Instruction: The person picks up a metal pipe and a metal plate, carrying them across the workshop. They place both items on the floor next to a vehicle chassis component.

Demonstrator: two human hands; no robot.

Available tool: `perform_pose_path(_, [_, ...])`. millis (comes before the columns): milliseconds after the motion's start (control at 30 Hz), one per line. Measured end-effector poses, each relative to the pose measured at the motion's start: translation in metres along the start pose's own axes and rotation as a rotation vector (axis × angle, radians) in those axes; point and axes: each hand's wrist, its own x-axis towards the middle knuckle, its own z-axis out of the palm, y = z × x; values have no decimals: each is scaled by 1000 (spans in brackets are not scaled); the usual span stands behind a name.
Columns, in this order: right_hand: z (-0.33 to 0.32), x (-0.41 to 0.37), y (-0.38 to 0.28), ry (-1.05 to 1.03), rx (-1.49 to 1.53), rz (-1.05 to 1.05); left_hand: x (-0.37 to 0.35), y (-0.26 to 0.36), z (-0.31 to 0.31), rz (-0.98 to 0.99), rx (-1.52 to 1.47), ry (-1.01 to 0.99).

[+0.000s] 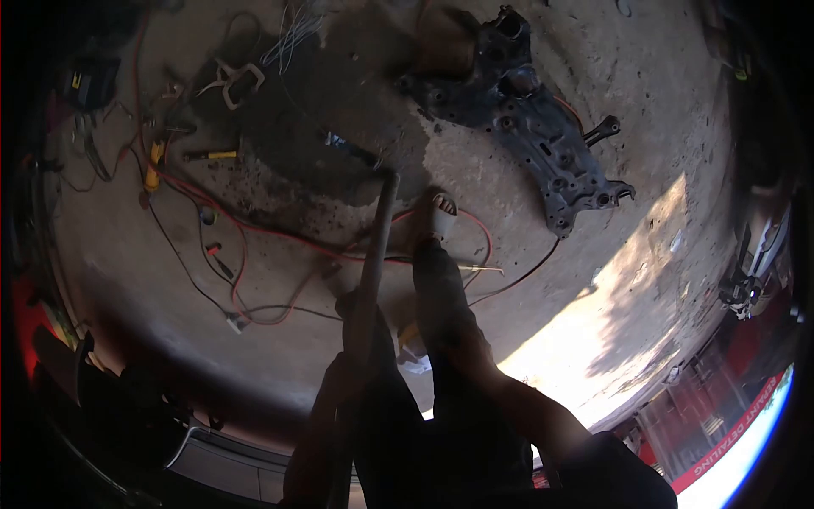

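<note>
A long grey pipe (379,229) runs upward from the lower middle, its far end near a small dark tool with a blue end (337,140) on the wet floor. My left hand (343,373) is closed around the pipe's lower part, beside my left leg. My right hand (469,352) rests on or near my right knee; its fingers are too dark to make out. A dark metal subframe (543,144) lies on the concrete at the upper right, apart from both hands.
Red hoses and cables (288,237) cross the floor around my feet. A yellow-handled hammer (212,155), a yellow tool (154,165) and a locking clamp (231,83) lie on the left. A vehicle part (229,462) borders the lower left.
</note>
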Motion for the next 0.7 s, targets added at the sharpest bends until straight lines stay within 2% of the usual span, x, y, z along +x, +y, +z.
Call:
perform_pose_path(100, [-6, 1, 3, 32, 43, 16, 16, -14, 10, -26, -54, 135])
perform_pose_path(200, [-14, 3, 5, 33, 87, 68, -17, 44, -11, -113, -60, 192])
perform_pose_path(300, [-32, 7, 12, 0, 99, 111, -30, 62, -16, -111, -91, 266])
perform_pose_path(400, [-59, 16, 4, -35, 129, 178, -53, 107, -34, -105, -123, 307])
perform_pose_path(500, [-78, 21, 5, -59, 160, 214, -35, 92, -39, -70, -4, 435])
perform_pose_path(667, [-97, 30, 12, -138, 210, 224, -35, 149, -94, 14, 151, 590])
perform_pose_path(700, [-99, 29, 12, -91, 217, 226, -42, 166, -104, 26, 81, 591])
